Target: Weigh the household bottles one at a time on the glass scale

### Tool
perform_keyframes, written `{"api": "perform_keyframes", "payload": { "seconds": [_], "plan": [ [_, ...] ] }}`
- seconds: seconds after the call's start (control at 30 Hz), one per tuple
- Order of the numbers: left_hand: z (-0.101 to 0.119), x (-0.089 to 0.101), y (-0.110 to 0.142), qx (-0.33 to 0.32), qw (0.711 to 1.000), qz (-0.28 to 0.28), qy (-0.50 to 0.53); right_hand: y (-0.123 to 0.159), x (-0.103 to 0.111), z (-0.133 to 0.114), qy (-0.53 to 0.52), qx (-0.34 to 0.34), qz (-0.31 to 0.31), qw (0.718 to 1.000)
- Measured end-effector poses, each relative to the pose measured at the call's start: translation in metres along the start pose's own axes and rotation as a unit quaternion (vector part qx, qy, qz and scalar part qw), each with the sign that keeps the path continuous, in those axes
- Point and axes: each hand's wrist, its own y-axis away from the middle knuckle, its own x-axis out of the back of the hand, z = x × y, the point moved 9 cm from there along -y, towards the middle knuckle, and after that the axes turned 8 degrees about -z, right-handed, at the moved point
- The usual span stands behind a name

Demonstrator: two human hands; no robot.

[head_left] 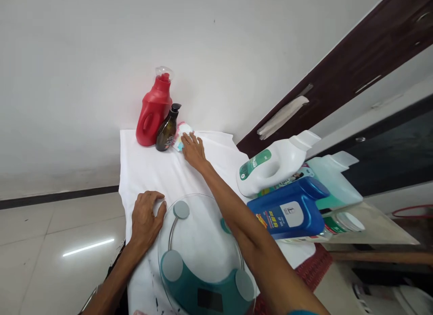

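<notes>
My right hand (194, 150) reaches to the back of the white cloth (145, 170). Its spread fingers lie on a small white and pink packet (179, 142), partly hiding it; no closed grip shows. Left of the packet stands a dark pump bottle (167, 132), and beside that a red detergent jug (154, 109) with a clear cap. On the cloth's left side rests my left hand (148, 215), empty, with thumb and forefinger apart. Next to it lies a round glass bathroom scale (199, 279) with teal and grey parts. My right forearm passes over the scale and hides part of it.
On the right stand a white jug (274, 164), a blue bottle (291, 209), a pale green-tinted bottle (334, 179) and a white-lidded jar (343, 222). A white wall (101, 80) rises behind the cloth. At the right is a dark door frame (338, 67).
</notes>
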Motion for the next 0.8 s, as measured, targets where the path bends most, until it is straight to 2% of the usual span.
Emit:
{"api": "perform_keyframes", "payload": {
  "seconds": [0.13, 0.23, 0.3, 0.4, 0.47, 0.57, 0.67, 0.8],
  "plan": [
    [-0.001, -0.001, 0.000, 0.004, 1.000, -0.001, 0.006, 0.007, 0.003, 0.050, -0.058, -0.071, 0.021, 0.996],
    [-0.003, -0.002, 0.000, 0.010, 1.000, -0.005, 0.006, 0.000, 0.005, 0.071, -0.080, -0.133, 0.052, 0.987],
    [-0.002, -0.002, -0.001, 0.013, 1.000, -0.007, 0.006, -0.013, 0.007, 0.068, -0.101, -0.139, 0.079, 0.982],
    [-0.001, -0.001, -0.001, 0.013, 1.000, -0.009, 0.007, -0.045, 0.009, 0.041, -0.125, -0.077, 0.081, 0.986],
    [0.000, -0.001, -0.001, 0.016, 1.000, -0.013, 0.008, -0.066, 0.006, 0.023, -0.125, -0.044, 0.043, 0.990],
    [0.000, 0.000, 0.000, 0.019, 1.000, -0.012, 0.007, -0.083, -0.004, 0.010, -0.113, -0.037, -0.032, 0.992],
    [0.000, 0.000, 0.000, 0.020, 1.000, -0.008, 0.002, -0.077, -0.005, 0.009, -0.118, -0.028, -0.051, 0.991],
    [-0.001, 0.000, 0.000, 0.018, 1.000, -0.007, 0.001, -0.044, 0.005, 0.020, -0.135, -0.012, -0.013, 0.991]
  ]
}}
